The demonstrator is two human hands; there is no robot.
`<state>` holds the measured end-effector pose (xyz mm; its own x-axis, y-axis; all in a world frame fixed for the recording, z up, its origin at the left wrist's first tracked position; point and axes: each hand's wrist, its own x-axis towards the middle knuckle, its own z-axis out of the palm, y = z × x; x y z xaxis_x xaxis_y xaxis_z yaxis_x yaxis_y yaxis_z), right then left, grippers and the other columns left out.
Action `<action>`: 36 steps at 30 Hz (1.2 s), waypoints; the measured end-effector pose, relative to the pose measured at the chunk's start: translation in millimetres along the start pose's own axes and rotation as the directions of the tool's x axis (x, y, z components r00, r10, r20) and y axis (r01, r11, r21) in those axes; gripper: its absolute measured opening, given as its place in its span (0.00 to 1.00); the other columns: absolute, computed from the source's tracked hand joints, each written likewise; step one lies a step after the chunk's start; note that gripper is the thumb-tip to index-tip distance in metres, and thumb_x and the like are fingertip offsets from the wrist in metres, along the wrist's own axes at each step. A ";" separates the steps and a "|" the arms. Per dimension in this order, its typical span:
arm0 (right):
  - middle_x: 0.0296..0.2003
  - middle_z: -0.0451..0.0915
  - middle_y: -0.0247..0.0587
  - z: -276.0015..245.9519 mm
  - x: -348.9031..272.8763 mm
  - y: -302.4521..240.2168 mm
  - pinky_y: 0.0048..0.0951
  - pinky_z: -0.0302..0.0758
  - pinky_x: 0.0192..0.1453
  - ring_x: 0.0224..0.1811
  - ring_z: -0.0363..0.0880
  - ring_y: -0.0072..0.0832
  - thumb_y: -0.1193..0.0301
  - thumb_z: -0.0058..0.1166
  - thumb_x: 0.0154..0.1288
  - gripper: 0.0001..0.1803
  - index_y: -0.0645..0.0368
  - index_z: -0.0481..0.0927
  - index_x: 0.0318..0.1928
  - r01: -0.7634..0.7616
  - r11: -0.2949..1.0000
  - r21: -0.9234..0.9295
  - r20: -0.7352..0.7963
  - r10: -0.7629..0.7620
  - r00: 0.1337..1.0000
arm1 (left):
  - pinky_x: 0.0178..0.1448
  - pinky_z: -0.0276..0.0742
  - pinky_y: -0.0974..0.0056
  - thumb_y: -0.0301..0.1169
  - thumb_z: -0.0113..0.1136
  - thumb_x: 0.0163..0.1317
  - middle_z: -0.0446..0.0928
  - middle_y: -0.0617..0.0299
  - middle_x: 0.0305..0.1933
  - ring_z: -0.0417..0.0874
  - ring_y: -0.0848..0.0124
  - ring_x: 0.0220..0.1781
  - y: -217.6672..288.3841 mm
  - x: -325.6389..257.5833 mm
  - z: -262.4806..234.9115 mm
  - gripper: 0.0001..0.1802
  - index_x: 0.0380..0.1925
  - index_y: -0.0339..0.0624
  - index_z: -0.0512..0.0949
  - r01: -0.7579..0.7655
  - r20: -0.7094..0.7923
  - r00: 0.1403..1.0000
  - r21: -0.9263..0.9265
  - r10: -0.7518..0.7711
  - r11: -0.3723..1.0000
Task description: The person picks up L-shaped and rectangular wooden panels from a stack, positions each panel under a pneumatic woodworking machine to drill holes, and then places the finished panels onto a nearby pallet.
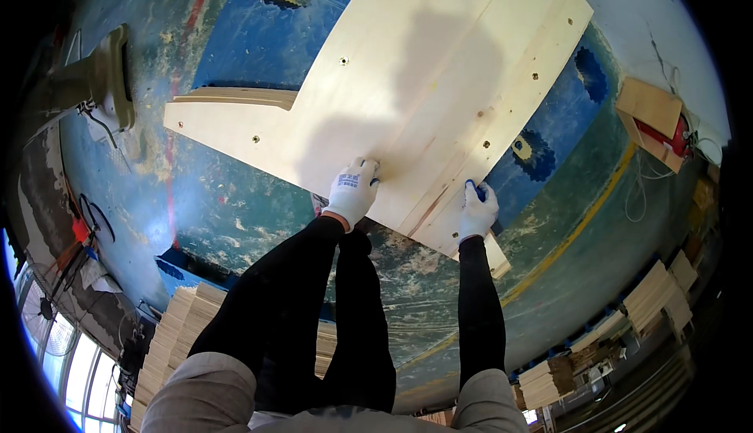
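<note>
A large pale wooden panel point(423, 64) with small dark fittings set along its edges lies flat before me, its narrow arm reaching left. On its near part rests my left hand point(353, 190), in a white glove, with the fingers curled in. Whatever those fingers hold, if anything, is hidden. Close to the panel's near right edge is my right hand point(478, 212), gloved in white with blue fingertips. Its fingers are bent together, and I cannot make out anything between them. Beneath that hand, the end of another board point(497, 256) sticks out past the panel.
The panel lies over a blue support point(259, 41) with ragged dark openings. Stacked boards stand at lower left point(176, 323) and lower right point(655, 288). A cardboard box point(649, 111) holding something red sits at right. Cables and a stand fan point(51, 307) are on the left.
</note>
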<state>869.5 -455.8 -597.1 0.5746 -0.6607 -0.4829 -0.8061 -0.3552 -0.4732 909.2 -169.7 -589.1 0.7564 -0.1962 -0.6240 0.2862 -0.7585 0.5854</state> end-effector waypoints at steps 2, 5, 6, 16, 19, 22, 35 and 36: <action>0.47 0.81 0.50 -9.6 3.5 -1.5 0.36 0.78 0.55 0.48 0.83 0.39 0.63 0.68 0.63 0.22 0.63 0.84 0.52 -0.019 1.000 0.014 0.034 0.018 0.999 | 0.57 0.78 0.48 0.33 0.62 0.63 0.78 0.49 0.53 0.81 0.47 0.54 5.6 1.5 -1.0 0.18 0.52 0.42 0.78 -0.013 0.007 1.000 -0.008 0.013 1.000; 0.48 0.80 0.53 -18.5 -4.0 -19.8 0.36 0.77 0.57 0.50 0.82 0.41 0.63 0.67 0.64 0.23 0.63 0.83 0.55 0.210 0.964 -0.161 0.020 -0.210 0.978 | 0.58 0.78 0.48 0.36 0.60 0.64 0.79 0.47 0.53 0.81 0.46 0.54 5.8 -6.7 -17.9 0.18 0.52 0.39 0.78 -0.031 -0.004 1.000 -0.010 0.031 0.999; 0.49 0.80 0.52 -21.3 -8.1 -32.0 0.36 0.76 0.58 0.51 0.81 0.39 0.65 0.66 0.65 0.26 0.66 0.79 0.60 0.274 0.940 -0.202 -0.044 -0.288 0.957 | 0.59 0.78 0.49 0.37 0.59 0.65 0.79 0.47 0.54 0.82 0.46 0.54 6.2 -15.3 -24.4 0.19 0.52 0.40 0.78 -0.025 0.004 1.000 -0.007 0.025 1.000; 0.33 0.78 0.32 -88.3 -176.0 -102.5 0.21 0.71 0.30 0.28 0.73 0.18 0.68 0.55 0.77 0.09 0.60 0.79 0.49 -0.107 0.944 0.313 0.643 -0.128 0.755 | 0.60 0.77 0.51 0.41 0.60 0.64 0.82 0.49 0.51 0.83 0.50 0.56 0.3 -254.5 -100.6 0.19 0.51 0.45 0.80 0.075 -0.047 0.995 -0.165 -0.084 0.983; 0.42 0.82 0.35 -87.5 -226.2 -147.8 0.25 0.77 0.41 0.37 0.80 0.22 0.66 0.55 0.77 0.13 0.58 0.79 0.55 0.046 0.976 0.211 0.746 -0.191 0.638 | 0.59 0.77 0.51 0.40 0.60 0.64 0.82 0.49 0.50 0.82 0.50 0.56 6.9 -338.9 -137.0 0.18 0.51 0.45 0.81 0.182 -0.174 0.955 -0.292 -0.239 0.939; 0.46 0.81 0.39 -99.6 -284.4 -191.4 0.27 0.78 0.43 0.40 0.80 0.25 0.65 0.54 0.77 0.17 0.59 0.78 0.59 0.186 0.970 0.155 0.839 -0.229 0.493 | 0.58 0.77 0.51 0.40 0.61 0.63 0.82 0.49 0.50 0.82 0.50 0.56 19.9 -441.2 -158.8 0.18 0.50 0.45 0.81 0.224 -0.335 0.856 -0.446 -0.393 0.867; 0.38 0.82 0.35 -86.6 -487.8 -200.5 0.29 0.76 0.34 0.32 0.79 0.26 0.62 0.55 0.76 0.13 0.55 0.79 0.53 0.647 0.747 0.153 0.979 -0.202 0.002 | 0.61 0.77 0.50 0.43 0.63 0.63 0.80 0.47 0.53 0.81 0.48 0.56 -36.0 -935.9 19.7 0.22 0.50 0.40 0.82 0.356 -0.585 -0.420 -0.809 -0.694 0.467; 0.36 0.82 0.34 -81.7 -507.3 -191.8 0.28 0.75 0.33 0.30 0.78 0.25 0.63 0.55 0.76 0.11 0.55 0.79 0.51 0.637 0.753 0.165 0.981 -0.191 -0.029 | 0.61 0.77 0.50 0.43 0.63 0.62 0.79 0.47 0.53 0.80 0.47 0.56 -48.7 -975.8 42.5 0.22 0.50 0.40 0.81 0.358 -0.545 -0.496 -0.837 -0.675 0.413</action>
<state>721.1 -106.5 -201.2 0.2757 0.7357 -0.6186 -0.2171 -0.5793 -0.7857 132.1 32.3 -30.7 -0.2481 0.9486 0.1967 0.8814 0.1368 0.4521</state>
